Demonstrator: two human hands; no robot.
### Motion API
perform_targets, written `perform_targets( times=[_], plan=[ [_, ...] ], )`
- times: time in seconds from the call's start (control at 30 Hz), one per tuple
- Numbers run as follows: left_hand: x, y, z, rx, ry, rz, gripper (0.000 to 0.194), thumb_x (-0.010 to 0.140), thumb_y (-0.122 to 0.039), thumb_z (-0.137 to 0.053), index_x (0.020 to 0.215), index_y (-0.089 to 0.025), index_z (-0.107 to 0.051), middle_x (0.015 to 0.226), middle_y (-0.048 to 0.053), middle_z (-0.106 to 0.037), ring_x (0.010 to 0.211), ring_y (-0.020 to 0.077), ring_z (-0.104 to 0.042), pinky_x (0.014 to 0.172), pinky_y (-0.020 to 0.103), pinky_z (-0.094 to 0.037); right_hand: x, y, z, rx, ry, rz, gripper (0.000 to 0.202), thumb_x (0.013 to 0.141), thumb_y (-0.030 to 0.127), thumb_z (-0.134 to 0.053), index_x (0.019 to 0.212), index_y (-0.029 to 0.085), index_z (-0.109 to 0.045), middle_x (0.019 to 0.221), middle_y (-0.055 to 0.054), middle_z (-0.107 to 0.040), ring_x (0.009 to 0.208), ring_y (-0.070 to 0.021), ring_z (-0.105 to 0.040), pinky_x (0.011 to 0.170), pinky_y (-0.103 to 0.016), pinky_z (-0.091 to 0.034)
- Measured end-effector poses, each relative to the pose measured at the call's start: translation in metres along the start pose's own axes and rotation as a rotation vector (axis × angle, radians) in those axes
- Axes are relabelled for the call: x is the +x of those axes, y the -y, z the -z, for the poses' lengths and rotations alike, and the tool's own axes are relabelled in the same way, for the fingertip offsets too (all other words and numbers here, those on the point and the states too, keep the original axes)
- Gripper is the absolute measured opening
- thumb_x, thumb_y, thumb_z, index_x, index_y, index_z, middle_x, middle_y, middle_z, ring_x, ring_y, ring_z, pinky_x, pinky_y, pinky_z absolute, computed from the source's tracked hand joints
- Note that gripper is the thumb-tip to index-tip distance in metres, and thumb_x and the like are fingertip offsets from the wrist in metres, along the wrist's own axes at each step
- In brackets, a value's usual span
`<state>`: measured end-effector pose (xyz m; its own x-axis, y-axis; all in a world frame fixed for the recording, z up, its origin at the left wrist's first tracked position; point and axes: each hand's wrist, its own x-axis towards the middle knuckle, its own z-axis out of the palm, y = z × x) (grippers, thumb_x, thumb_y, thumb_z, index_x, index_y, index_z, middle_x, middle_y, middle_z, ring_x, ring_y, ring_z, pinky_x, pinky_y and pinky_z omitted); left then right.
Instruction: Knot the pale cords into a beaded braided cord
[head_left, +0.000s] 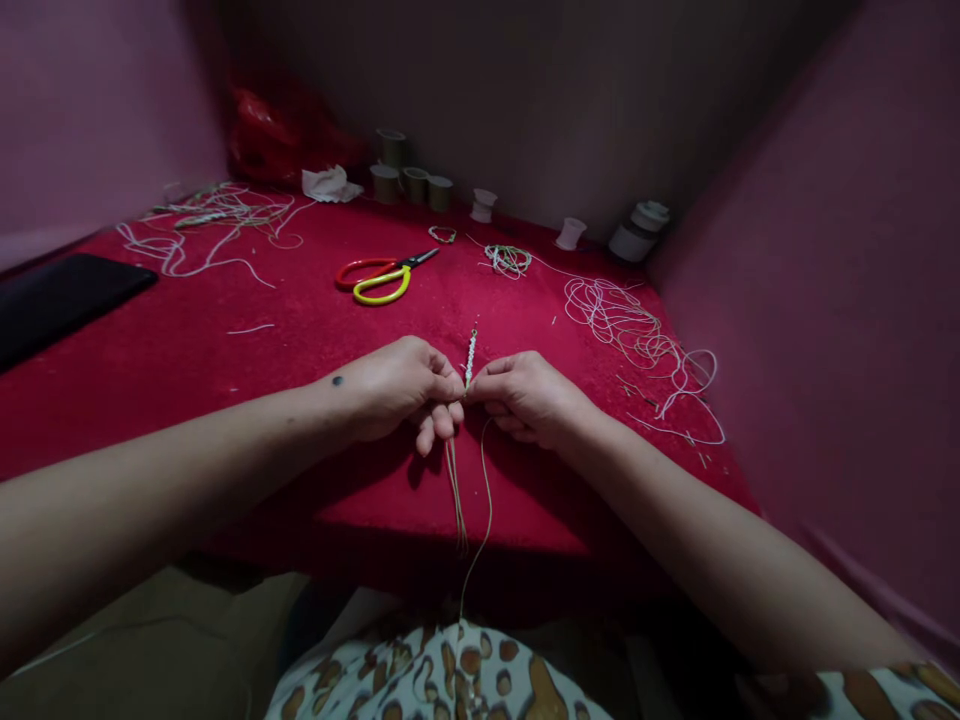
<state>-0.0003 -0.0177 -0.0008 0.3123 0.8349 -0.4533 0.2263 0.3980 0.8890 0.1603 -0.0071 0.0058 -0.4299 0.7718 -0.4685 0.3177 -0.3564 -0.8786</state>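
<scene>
A short braided cord (471, 358), pale and knotted, lies on the red cloth with its far end pointing away from me. At its near end my left hand (420, 392) pinches the cord between thumb and forefinger, the other fingers curled loosely below. My right hand (525, 396) meets it from the other side, thumb and forefinger closed on the cord right beside the left fingertips. Several thin loose strands (454, 490) hang from under the left hand toward the table edge. One longer strand (489, 490) runs from below the right hand to my lap.
Scissors (382, 280) with red and yellow handles lie beyond my hands. Tangled cord spreads at left (225, 220) and right (622, 320). Thread spools (416, 186), a white bottle (639, 232) and a red plastic bag (277, 130) stand at the back. A dark phone-like slab (71, 300) lies left.
</scene>
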Motion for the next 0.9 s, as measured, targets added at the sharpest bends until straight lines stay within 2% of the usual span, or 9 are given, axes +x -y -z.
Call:
perform_targets(
  times=[0.23,0.47,0.7,0.9],
  plan=[
    [-0.002,-0.01,0.007,0.035,0.017,0.067,0.022,0.073,-0.011,-0.054,0.053,-0.011,-0.064,0.057,0.01,-0.069,0.031,0.0108,-0.051,0.027,0.019,-0.037,0.001,0.0,0.001,0.024,0.014,-0.021,0.021,0.073,0.014,-0.06,0.06,0.018,-0.044,0.043,0.01,-0.03,0.031,-0.0027,-0.023,0.029,-0.017,-0.013],
    [-0.006,-0.018,0.012,0.148,0.071,0.109,0.025,0.073,-0.015,-0.053,0.054,-0.013,-0.068,0.039,0.006,-0.059,0.025,0.0095,-0.045,0.027,0.017,-0.034,0.004,-0.003,0.005,0.026,0.053,0.008,0.02,0.073,0.016,-0.06,0.062,0.018,-0.043,0.045,0.01,-0.03,0.032,-0.0031,-0.023,0.029,-0.018,-0.013],
    [-0.006,-0.018,0.014,0.139,0.084,0.08,0.014,0.066,-0.015,-0.057,0.057,-0.015,-0.067,0.062,0.008,-0.071,0.035,0.0109,-0.053,0.028,0.017,-0.035,0.004,-0.005,0.006,0.019,0.057,0.024,0.022,0.072,0.019,-0.062,0.062,0.019,-0.042,0.046,0.01,-0.03,0.032,-0.003,-0.023,0.029,-0.017,-0.014],
    [-0.002,-0.016,0.018,0.149,0.159,0.098,0.014,0.065,-0.015,-0.058,0.056,-0.015,-0.068,0.062,0.01,-0.071,0.035,0.0115,-0.053,0.027,0.017,-0.033,0.003,-0.003,0.006,0.035,0.061,0.017,0.022,0.073,0.018,-0.062,0.062,0.018,-0.043,0.045,0.01,-0.03,0.032,-0.0029,-0.023,0.029,-0.017,-0.013]
  ],
)
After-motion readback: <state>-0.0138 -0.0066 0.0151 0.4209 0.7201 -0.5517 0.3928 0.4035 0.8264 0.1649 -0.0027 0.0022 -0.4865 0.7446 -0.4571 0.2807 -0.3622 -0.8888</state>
